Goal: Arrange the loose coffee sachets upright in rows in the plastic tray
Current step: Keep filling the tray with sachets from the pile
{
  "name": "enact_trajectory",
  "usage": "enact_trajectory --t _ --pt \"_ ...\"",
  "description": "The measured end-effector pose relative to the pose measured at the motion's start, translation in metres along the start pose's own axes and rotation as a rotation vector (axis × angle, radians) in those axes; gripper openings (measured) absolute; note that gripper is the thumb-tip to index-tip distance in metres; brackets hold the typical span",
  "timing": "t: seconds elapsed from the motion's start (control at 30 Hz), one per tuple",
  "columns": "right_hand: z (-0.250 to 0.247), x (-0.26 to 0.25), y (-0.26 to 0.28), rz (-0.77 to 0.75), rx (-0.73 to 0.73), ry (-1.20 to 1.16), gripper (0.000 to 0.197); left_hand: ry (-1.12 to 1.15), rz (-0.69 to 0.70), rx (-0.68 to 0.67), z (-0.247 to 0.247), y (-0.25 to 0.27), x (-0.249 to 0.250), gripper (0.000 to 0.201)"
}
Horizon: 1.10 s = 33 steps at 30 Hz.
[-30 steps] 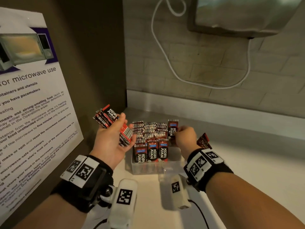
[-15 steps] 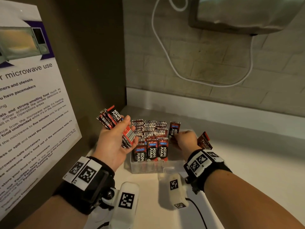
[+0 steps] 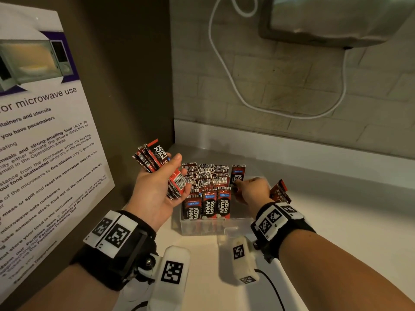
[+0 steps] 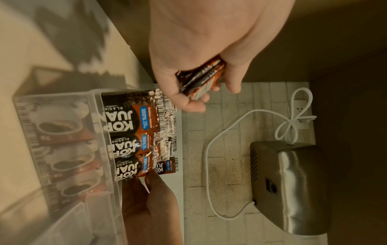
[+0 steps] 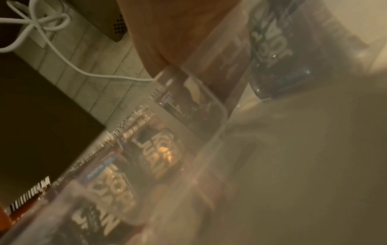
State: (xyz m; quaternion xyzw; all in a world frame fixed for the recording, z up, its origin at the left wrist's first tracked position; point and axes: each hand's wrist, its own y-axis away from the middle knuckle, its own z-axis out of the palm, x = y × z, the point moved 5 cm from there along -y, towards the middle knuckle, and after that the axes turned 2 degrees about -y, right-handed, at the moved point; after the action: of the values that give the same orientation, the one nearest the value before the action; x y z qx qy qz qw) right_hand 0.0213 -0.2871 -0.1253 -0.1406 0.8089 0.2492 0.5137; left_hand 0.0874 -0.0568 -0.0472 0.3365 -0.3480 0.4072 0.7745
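A clear plastic tray (image 3: 213,228) on the white counter holds rows of upright red and black coffee sachets (image 3: 208,198). My left hand (image 3: 174,173) hovers at the tray's left edge and grips a fanned bundle of sachets (image 3: 155,157); in the left wrist view the bundle (image 4: 201,77) sits between thumb and fingers. My right hand (image 3: 251,191) reaches into the tray's right side and pinches the lower part of a single upright sachet (image 3: 238,173), seen small in the left wrist view (image 4: 167,165). A loose sachet (image 3: 279,191) lies just right of that hand. The right wrist view is blurred by the tray wall (image 5: 209,102).
A microwave-use poster (image 3: 45,131) covers the dark wall on the left. A steel wall-mounted appliance (image 3: 336,16) hangs above, with a white cable (image 3: 224,70) looping down the brick wall. The counter (image 3: 336,221) stretches to the right of the tray.
My right hand has lowered the single sachet a little at the tray's right rear. The left hand with its bundle has barely shifted.
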Motion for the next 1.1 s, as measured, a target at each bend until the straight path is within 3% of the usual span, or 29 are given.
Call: enact_trajectory --t 0.23,0.37,0.43,0.53,0.63,0.7,0.77,0.87,0.93,1.1 --pt "-0.008 -0.011 0.017 -0.110 0.062 0.042 0.025 0.007 -0.012 -0.042 0.003 0.003 0.004 0.015" --pt "-0.017 -0.023 0.025 -0.166 0.142 -0.010 0.047 0.031 -0.025 -0.075 0.007 0.005 0.007 0.013" --pt "-0.025 -0.039 0.038 -0.256 0.161 -0.037 0.046 0.042 -0.037 -0.104 0.011 0.008 0.007 0.014" --pt "-0.029 -0.068 0.070 -0.389 -0.013 -0.179 0.024 -0.042 -0.057 -0.185 0.019 0.014 0.004 0.021" --pt "-0.023 -0.089 0.106 -0.431 -0.349 -0.248 0.024 -0.149 -0.047 -0.246 0.027 0.019 0.000 0.025" --pt "-0.020 -0.097 0.124 -0.474 -0.474 -0.198 0.022 -0.232 -0.028 -0.281 0.032 0.022 -0.003 0.022" --pt "-0.019 -0.100 0.132 -0.511 -0.511 -0.200 0.013 -0.309 -0.023 -0.309 0.035 0.023 -0.007 0.021" --pt "-0.023 -0.098 0.129 -0.521 -0.440 -0.247 0.003 -0.364 -0.046 -0.356 0.036 0.025 -0.009 0.030" --pt "-0.030 -0.096 0.124 -0.496 -0.414 -0.360 0.009 -0.335 -0.076 -0.383 0.035 0.025 -0.008 0.033" --pt "-0.034 -0.100 0.127 -0.425 -0.664 -0.694 0.012 -0.182 -0.119 -0.409 0.036 0.024 -0.004 0.032"
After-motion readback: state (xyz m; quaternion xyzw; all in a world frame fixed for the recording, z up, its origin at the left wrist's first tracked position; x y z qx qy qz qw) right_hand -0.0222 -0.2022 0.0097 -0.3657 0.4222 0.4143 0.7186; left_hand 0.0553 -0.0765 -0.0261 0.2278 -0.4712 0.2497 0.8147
